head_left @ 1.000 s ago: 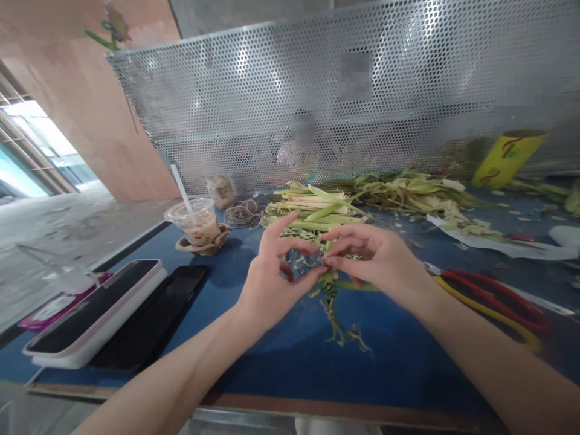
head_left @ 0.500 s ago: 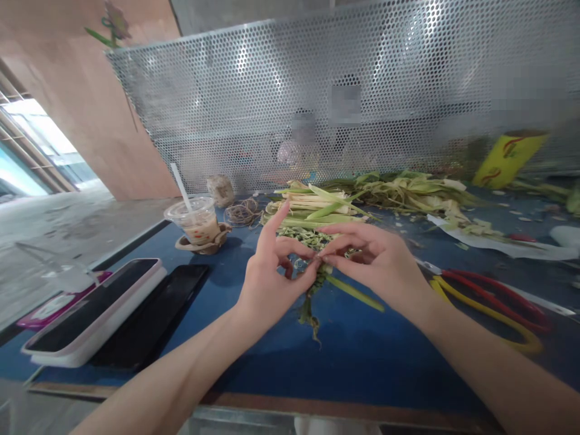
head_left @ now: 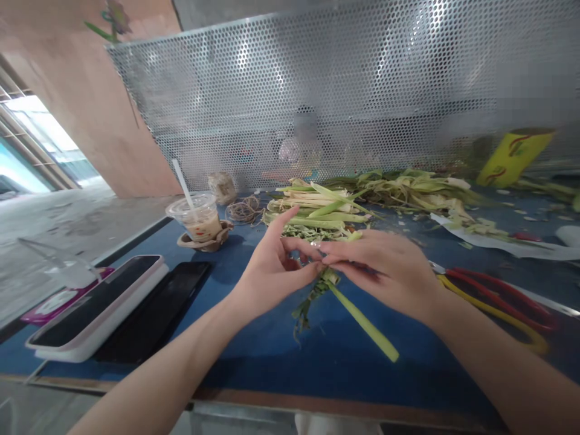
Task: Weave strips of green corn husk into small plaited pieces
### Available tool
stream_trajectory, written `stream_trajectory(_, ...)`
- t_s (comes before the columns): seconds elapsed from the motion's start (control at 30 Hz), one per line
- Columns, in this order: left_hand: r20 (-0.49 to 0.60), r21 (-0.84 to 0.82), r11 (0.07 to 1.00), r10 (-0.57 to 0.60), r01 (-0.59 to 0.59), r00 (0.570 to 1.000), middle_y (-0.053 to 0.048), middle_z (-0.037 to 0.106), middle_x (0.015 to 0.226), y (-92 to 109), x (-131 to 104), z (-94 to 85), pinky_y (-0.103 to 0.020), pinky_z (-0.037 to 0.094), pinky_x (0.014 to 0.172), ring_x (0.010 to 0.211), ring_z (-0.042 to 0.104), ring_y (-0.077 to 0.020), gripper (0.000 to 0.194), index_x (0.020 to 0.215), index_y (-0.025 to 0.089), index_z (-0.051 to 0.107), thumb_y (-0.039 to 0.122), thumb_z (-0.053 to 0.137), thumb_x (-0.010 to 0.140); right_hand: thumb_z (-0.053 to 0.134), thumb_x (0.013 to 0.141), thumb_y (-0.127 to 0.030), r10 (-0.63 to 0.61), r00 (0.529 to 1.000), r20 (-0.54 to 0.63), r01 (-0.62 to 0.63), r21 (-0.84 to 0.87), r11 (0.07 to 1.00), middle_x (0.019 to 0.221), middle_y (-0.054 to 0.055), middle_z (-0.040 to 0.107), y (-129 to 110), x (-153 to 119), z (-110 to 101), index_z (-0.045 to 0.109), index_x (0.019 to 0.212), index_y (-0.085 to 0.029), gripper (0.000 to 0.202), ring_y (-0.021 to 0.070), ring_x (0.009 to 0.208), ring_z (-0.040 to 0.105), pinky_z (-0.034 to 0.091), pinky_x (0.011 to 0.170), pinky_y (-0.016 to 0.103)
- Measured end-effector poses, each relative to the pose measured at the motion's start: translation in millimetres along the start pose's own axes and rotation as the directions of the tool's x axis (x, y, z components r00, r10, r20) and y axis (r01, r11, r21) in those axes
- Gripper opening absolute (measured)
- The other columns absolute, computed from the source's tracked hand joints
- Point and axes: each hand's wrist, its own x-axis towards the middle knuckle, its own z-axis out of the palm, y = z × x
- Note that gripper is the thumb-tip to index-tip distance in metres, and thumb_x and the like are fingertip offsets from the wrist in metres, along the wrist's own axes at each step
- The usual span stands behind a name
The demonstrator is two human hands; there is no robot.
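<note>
Over the middle of the table, my left hand (head_left: 272, 266) pinches a braid of green leaf strips (head_left: 312, 302), its index finger raised. My right hand (head_left: 389, 266) meets it fingertip to fingertip, closed at the braid's upper end; the exact grip is partly hidden. The braid's frayed tail hangs toward me. A pale green leaf strip (head_left: 367, 323) sticks out below my right hand, down to the right. Just beyond my hands lies a pile of light green husk strips (head_left: 317, 202), with twisted greenery (head_left: 310, 231) at its near side.
At left are an iced drink cup (head_left: 199, 220) in a cardboard holder, a twine coil (head_left: 244, 210), a black phone (head_left: 156, 311) and a white-cased device (head_left: 99, 302). Red- and yellow-handled tools (head_left: 493, 296) lie right. Dry husks (head_left: 408, 193) line the perforated metal screen (head_left: 317, 78).
My right hand has flattened, with its fingers turned further over the braid. The pale leaf strip now extends farther down and right. My left hand stays at the braid.
</note>
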Motion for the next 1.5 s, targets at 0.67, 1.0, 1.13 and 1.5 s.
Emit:
stream_trajectory(0.67, 0.001, 0.008, 0.989, -0.147, 0.147, 0.989, 0.003, 0.059, 0.065, 12.4, -2.8, -1.0, -0.024, 0.044, 0.057, 0.059, 0.056, -0.0108, 0.077, 0.131, 0.016, 0.025, 0.012, 0.065, 0.066, 0.055, 0.076, -0.014, 0.295, 0.955, 0.038, -0.298, 0.098, 0.950, 0.079, -0.004, 0.070, -11.4, 3.2, 8.6, 0.057, 0.111, -0.026, 0.037, 0.0087, 0.058, 0.058, 0.047, 0.057, 0.020)
stream_trajectory(1.0, -0.044, 0.307, 0.951, -0.010, 0.023, 0.999, 0.004, 0.060, 0.068, 0.8, -4.3, -1.2, -0.023, 0.042, 0.056, 0.061, 0.054, -0.0105, 0.076, 0.132, 0.022, 0.024, 0.011, 0.062, 0.067, 0.059, 0.069, -0.011, 0.552, 0.823, 0.133, -0.568, 0.202, 0.798, 0.077, -0.002, 0.072, -14.9, 8.0, 7.9, 0.065, 0.091, -0.023, 0.026, 0.0135, 0.067, 0.065, 0.047, 0.050, 0.021)
stream_trajectory(1.13, -0.011, 0.392, 0.919, 0.060, -0.051, 0.998, 0.003, 0.062, 0.072, 1.1, -5.0, -1.8, -0.023, 0.041, 0.055, 0.059, 0.051, -0.0099, 0.075, 0.133, 0.020, 0.022, 0.011, 0.060, 0.069, 0.060, 0.070, -0.012, 0.481, 0.874, 0.076, -0.486, 0.075, 0.871, 0.083, -0.003, 0.071, -14.8, 4.1, 8.4, 0.063, 0.095, -0.026, 0.028, 0.0148, 0.075, 0.065, 0.047, 0.055, 0.022)
stream_trajectory(1.5, 0.062, 0.555, 0.822, 0.108, -0.125, 0.992, 0.003, 0.062, 0.076, 3.0, -6.2, -0.7, -0.022, 0.045, 0.056, 0.058, 0.051, -0.0086, 0.075, 0.134, 0.019, 0.020, 0.008, 0.056, 0.069, 0.050, 0.081, -0.015, 0.212, 0.971, 0.107, -0.182, -0.237, 0.954, 0.090, 0.001, 0.069, -14.9, -2.6, 15.0, 0.057, 0.099, -0.020, 0.020, 0.0161, 0.076, 0.065, 0.047, 0.055, 0.025)
